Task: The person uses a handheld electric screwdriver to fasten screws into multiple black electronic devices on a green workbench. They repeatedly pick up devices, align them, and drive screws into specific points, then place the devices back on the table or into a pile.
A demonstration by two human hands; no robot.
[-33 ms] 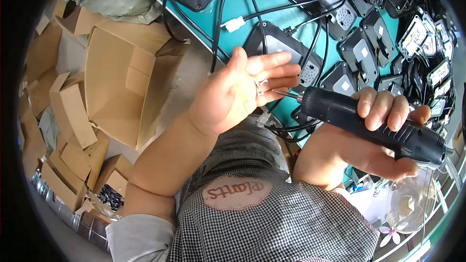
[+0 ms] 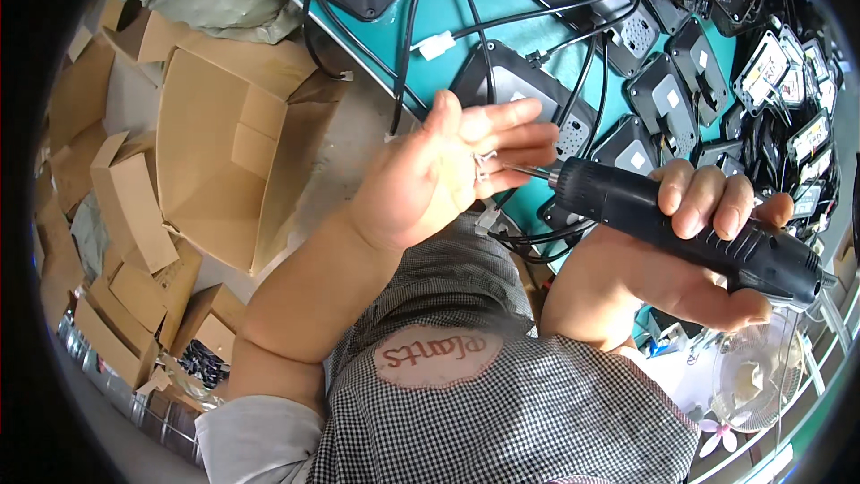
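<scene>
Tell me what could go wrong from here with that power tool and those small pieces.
The screwdriver in the right hand points its bit at the open left hand's fingers, so a slip might poke them.

The small pale pieces lie loose on the left hand, so a knock could spill them. They might then be hard to find around the white plug and black cables.

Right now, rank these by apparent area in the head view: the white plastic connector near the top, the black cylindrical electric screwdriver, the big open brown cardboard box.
1. Big open brown cardboard box
2. Black cylindrical electric screwdriver
3. White plastic connector
</scene>
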